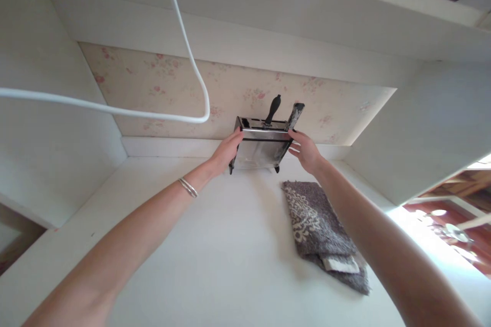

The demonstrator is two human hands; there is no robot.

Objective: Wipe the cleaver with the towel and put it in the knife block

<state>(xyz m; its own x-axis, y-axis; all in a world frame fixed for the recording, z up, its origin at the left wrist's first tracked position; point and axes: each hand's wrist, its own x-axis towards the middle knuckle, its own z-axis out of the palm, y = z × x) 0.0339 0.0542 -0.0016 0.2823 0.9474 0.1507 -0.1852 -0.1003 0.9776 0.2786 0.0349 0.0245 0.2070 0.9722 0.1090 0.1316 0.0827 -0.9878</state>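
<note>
A knife block [262, 153] with a shiny front, a black slotted top and small black feet stands at the back of the white shelf. Two handles rise from its slots: a slim black handle [273, 109] and a wider, speckled handle [295, 115]. My left hand [227, 149] grips the block's left side, with the fingers near its top edge. On the opposite side, my right hand [305, 150] holds the top right corner. A folded grey-brown towel [320, 230] with a white pattern lies beneath my right forearm.
White side panels [418, 133] and an overhead shelf [345, 25] enclose this space. Flowered wallpaper [238, 87] covers the back. A white cable [187, 51] hangs across the left foreground. Beyond the right edge, shiny items [456, 232] show on a reddish surface.
</note>
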